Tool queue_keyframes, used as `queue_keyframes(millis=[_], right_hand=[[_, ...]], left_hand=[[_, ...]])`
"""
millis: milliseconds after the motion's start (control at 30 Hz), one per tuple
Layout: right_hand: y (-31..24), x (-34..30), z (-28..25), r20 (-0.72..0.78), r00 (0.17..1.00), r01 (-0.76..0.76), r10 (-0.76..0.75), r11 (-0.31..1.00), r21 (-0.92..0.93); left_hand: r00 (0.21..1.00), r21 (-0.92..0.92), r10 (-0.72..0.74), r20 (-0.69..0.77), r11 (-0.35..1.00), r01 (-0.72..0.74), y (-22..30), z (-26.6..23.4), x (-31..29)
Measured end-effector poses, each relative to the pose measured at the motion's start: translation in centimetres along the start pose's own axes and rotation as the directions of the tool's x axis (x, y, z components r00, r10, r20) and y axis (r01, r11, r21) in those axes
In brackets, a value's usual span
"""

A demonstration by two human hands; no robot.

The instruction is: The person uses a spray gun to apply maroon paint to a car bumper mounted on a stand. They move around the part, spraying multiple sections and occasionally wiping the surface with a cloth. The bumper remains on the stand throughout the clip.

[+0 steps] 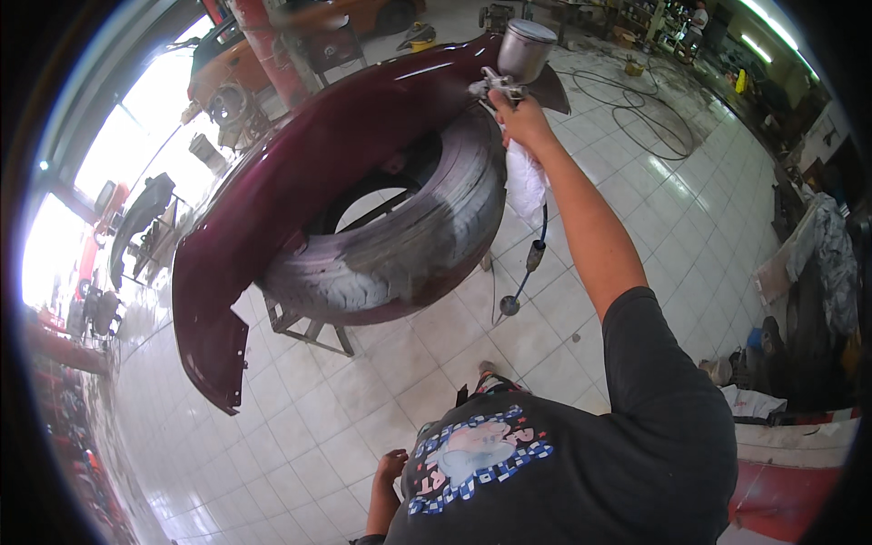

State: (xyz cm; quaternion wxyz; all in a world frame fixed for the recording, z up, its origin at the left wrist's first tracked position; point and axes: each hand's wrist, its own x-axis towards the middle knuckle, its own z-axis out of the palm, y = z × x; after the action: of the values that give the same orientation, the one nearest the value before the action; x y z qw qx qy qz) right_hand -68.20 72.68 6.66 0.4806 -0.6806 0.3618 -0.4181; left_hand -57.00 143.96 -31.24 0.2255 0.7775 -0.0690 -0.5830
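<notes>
My right hand (520, 124) is wrapped round the handle of a metal spray gun (500, 84) with a silver paint cup (528, 47) on top. White cloth or paper (524, 180) hangs below that hand, and a dark hose (537, 238) runs down from it. The gun is held at the far right end of a glossy dark maroon car fender (300, 145). A worn tyre (409, 241), dusted grey and white, sits under the fender on a stand (313, 334). My left hand (391, 465) is low beside my body, fingers curled in, with nothing visible in them.
A coiled hose (649, 113) lies on the tiled floor (363, 400) at the back right. An orange car (222, 68) and a red post (270, 54) stand behind the fender. Another dark panel (141, 222) is at the left. Covered items (822, 263) line the right side.
</notes>
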Motion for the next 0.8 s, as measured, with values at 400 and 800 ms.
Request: queue_keyframes(millis=[400,800], right_hand=[[14.1,13.6,-13.2,-0.422,0.664,0.33,-0.617,0.749,-0.575],[-0.2,-9.7,6.2,0.2,0.98,-0.049,0.02,0.989,0.143]], left_hand=[[0.984,0.104,0.16,-0.072,0.983,-0.153,7.8,1.7,0.3],[0.981,0.241,0.193,-0.019,0.953,-0.182,5.0,-0.2,-0.5]])
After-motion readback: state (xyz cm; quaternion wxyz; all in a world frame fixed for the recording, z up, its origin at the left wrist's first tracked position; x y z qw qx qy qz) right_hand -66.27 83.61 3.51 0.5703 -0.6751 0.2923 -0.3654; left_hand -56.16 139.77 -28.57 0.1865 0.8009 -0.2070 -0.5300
